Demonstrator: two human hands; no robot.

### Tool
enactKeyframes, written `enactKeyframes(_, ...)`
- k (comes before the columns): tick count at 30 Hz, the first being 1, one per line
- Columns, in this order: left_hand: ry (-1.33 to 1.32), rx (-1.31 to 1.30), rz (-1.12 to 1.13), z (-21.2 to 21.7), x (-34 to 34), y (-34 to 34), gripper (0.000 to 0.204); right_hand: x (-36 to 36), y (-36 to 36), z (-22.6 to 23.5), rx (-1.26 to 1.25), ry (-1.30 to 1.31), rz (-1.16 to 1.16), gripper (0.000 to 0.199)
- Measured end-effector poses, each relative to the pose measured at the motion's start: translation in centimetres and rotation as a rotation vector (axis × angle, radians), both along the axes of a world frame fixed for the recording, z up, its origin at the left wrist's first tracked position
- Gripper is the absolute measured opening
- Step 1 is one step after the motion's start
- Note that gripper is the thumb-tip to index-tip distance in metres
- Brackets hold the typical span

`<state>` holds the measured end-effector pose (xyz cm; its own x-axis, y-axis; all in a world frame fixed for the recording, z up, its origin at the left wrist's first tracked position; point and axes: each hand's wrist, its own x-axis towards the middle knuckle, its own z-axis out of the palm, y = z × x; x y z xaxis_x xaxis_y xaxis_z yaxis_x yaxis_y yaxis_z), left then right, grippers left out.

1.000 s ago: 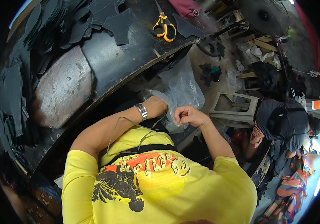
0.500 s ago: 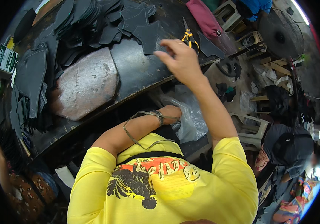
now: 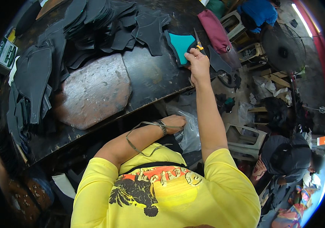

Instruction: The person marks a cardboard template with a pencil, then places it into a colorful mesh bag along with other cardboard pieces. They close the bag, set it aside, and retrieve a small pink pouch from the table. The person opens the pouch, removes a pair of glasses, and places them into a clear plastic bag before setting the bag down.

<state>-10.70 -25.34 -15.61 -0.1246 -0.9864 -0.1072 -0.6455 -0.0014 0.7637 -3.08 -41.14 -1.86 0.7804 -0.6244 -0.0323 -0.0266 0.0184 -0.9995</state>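
Observation:
My right hand [image 3: 199, 66] is closed on the near end of a cut piece with a teal face and dark border [image 3: 182, 45], over the far right part of the table. Just beyond my fingers lie scissors [image 3: 199, 45] with yellow and black handles, points away from me. To the left of the teal piece is a dark shaped piece [image 3: 149, 31], beside stacks of similar pieces [image 3: 90, 22]. Below the table edge, my left hand [image 3: 174, 124] has its fingers curled at the rim of a clear plastic bag [image 3: 190, 133]; its fingertips are partly hidden.
A worn, many-sided board [image 3: 94, 91] lies on the dark table [image 3: 147, 70]. More dark pieces [image 3: 33, 83] are piled at left, near a green-and-white can [image 3: 6, 53]. A maroon pouch [image 3: 213, 30] lies at far right. Plastic stools [image 3: 244, 138] and a fan [image 3: 283, 51] stand beyond; other people sit nearby.
My right hand has come down from above the dark pieces and now grips the piece, its teal face showing. My left hand stays at the bag. The whole view has shifted slightly.

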Motion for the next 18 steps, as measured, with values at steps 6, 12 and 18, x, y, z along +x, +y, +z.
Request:
enactKeyframes(6,0.019,0.014,-0.018,-0.2,-0.1,-0.5,0.021,-1.5,-0.5,-0.8,0.190,-0.069,0.026,0.013)
enactKeyframes(12,0.009,0.039,-0.009,-0.1,0.1,-0.4,0.021,-1.6,-0.5,-1.6,0.173,-0.107,0.021,0.018)
enactKeyframes(18,0.010,0.028,-0.017,-0.3,0.0,-0.5,0.020,-1.5,-0.2,-2.5,0.099,-0.146,-0.032,0.021)
